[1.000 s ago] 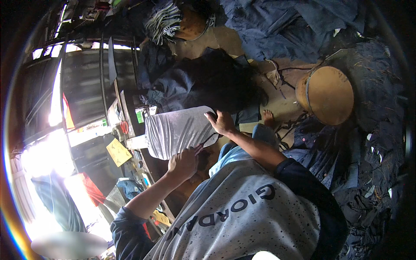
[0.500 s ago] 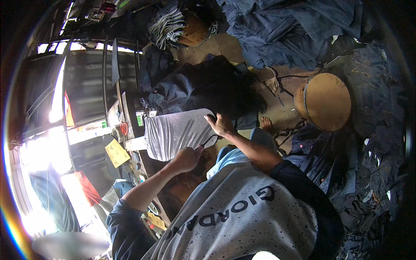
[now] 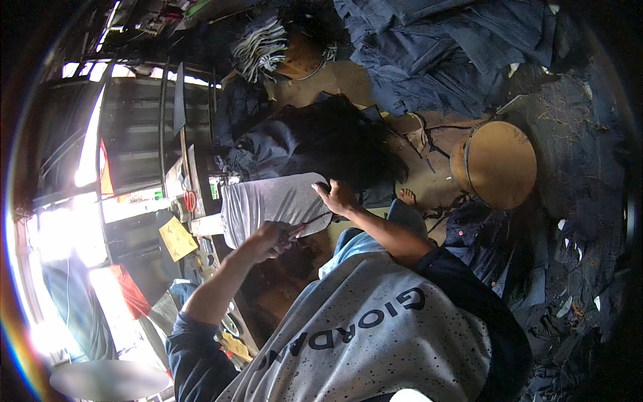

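Left hand (image 3: 266, 241) curls its fingers at the lower edge of a wrinkled grey cloth (image 3: 268, 201), left of the frame's centre; whether they pinch cloth or something else, I cannot tell. Right hand (image 3: 339, 199) lies at the cloth's right end, thumb against the edge, its other fingers partly hidden, so its grip is unclear. A pale narrow board (image 3: 209, 224) sticks out beyond the cloth's left end. Further left are red-handled scissors (image 3: 190, 200) and, lower down, a yellow sheet (image 3: 178, 238). Above the cloth lies a heap of dark fabric (image 3: 321, 137). A tan-topped round drum (image 3: 502, 165) stands at right, dark-blue cloth pieces (image 3: 442, 53) fill the upper right, and a bundle of striped strips (image 3: 260, 50) is at upper left of centre.
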### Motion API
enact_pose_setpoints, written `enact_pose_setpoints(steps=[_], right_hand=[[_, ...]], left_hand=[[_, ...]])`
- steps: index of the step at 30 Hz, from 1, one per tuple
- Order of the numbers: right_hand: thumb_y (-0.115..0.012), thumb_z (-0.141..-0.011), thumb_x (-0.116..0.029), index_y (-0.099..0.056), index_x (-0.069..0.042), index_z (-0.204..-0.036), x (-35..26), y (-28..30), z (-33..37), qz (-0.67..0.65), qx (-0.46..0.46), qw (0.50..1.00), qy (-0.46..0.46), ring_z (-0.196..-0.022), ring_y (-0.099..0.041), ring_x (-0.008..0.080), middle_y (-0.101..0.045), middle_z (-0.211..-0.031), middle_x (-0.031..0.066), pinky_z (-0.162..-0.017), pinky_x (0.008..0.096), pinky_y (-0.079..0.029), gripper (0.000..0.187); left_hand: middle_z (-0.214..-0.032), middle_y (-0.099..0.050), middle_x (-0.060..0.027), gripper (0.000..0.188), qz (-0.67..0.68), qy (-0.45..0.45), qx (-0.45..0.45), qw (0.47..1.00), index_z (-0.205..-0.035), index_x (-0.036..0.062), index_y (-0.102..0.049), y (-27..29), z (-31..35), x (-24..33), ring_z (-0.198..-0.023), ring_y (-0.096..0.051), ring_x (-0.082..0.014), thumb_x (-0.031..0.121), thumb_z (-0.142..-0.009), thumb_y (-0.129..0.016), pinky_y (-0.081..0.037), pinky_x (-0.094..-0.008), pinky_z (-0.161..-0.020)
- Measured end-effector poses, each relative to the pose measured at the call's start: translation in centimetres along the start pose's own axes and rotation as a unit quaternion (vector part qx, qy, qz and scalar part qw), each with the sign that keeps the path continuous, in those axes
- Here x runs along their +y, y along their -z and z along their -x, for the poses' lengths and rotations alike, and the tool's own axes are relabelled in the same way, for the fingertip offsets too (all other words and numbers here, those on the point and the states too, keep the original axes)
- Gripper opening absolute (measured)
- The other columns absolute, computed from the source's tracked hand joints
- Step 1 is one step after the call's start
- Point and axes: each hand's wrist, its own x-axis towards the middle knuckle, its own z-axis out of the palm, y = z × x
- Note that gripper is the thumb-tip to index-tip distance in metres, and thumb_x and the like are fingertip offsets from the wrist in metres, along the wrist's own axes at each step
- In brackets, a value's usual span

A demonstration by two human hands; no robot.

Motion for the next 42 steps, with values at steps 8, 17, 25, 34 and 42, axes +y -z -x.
enact_pose_setpoints(steps=[8,17,25,34,42], right_hand=[[-0.062,-0.087,-0.056,-0.065,0.003,-0.082,0.4,-0.5,0.3,-0.003,0.007,1.000,-0.004,-0.077,-0.065,0.0441,-0.066,-0.080,0.0266,-0.067,0.0486,-0.052,0.059],[-0.059,-0.087,-0.060,-0.066,0.005,-0.081,-0.1,0.1,0.8,0.000,0.011,1.000,-0.014,-0.074,-0.065,0.0448,-0.065,-0.078,0.0304,-0.067,0.0482,-0.052,0.065],[-0.058,-0.088,-0.059,-0.065,0.004,-0.080,-0.4,0.0,0.6,0.026,0.019,0.999,0.001,-0.073,-0.065,0.0442,-0.065,-0.077,0.0285,-0.066,0.0488,-0.052,0.064],[-0.058,-0.088,-0.057,-0.065,0.004,-0.082,0.0,0.0,0.5,0.021,0.016,1.000,-0.008,-0.075,-0.066,0.0426,-0.066,-0.078,0.0270,-0.067,0.0488,-0.052,0.062],[-0.068,-0.082,-0.040,-0.063,-0.001,-0.103,-1.8,1.8,0.7,0.013,0.149,0.964,0.220,-0.109,-0.055,0.0360,-0.056,-0.116,0.0189,-0.092,0.0409,-0.047,0.044]], left_hand=[[-0.073,-0.064,-0.0186,0.037,-0.513,-0.341,0.209,0.760,-0.090,-0.0014,-0.063,-0.2,-0.8,-3.0,-0.060,-0.064,-0.0379,0.035,-0.094,-0.059,-0.051,-0.0501,-0.058],[-0.064,-0.059,-0.0120,0.028,-0.556,-0.436,0.252,0.661,-0.087,0.0023,-0.065,0.6,0.0,-1.7,-0.053,-0.060,-0.0274,0.029,-0.093,-0.061,-0.050,-0.0383,-0.051],[-0.072,-0.063,-0.0184,0.044,-0.254,-0.053,0.057,0.964,-0.113,-0.0002,-0.062,0.2,0.0,-1.4,-0.068,-0.067,-0.0366,0.040,-0.098,-0.052,-0.052,-0.0510,-0.061],[-0.097,-0.064,-0.0216,0.042,-0.665,-0.308,-0.014,0.680,-0.130,0.0003,-0.051,1.5,-0.5,-0.1,-0.079,-0.066,-0.0408,0.018,-0.092,-0.055,-0.055,-0.0452,-0.076],[-0.093,-0.066,-0.0226,0.049,-0.630,-0.268,0.156,0.712,-0.114,-0.0017,-0.059,1.0,-0.6,-2.7,-0.084,-0.066,-0.0445,0.044,-0.095,-0.057,-0.055,-0.0476,-0.070]])
